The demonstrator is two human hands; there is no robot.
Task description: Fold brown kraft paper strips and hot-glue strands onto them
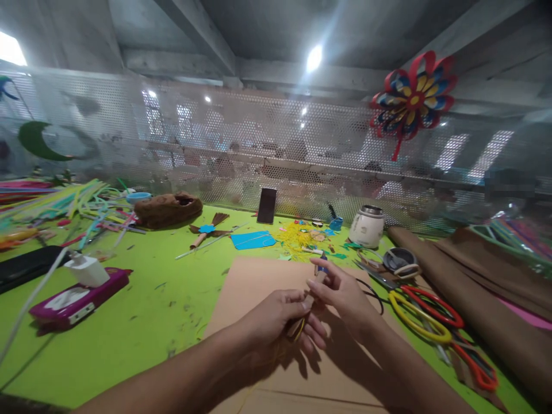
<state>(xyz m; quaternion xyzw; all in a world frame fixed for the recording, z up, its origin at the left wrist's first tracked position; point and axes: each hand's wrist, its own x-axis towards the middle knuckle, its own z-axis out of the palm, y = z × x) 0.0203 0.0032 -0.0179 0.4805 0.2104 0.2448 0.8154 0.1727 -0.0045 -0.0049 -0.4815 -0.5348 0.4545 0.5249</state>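
Observation:
Above the sheet of brown cardboard, both hands hold a small brown paper roll with a dark blue tip; its exact kind is hard to make out. My left hand pinches its lower part between thumb and fingers, and thin strips stick out below. Thumb and forefinger of my right hand close on the roll near the blue end. Beyond the hands lie a blue card and a heap of yellow paper shreds. A similar brown piece with a blue flower collar lies farther left.
Scissors with yellow and red handles and a tape roll lie at right, beside rolled brown material. A white jar, phone and brown pouch stand behind. A purple power strip sits left.

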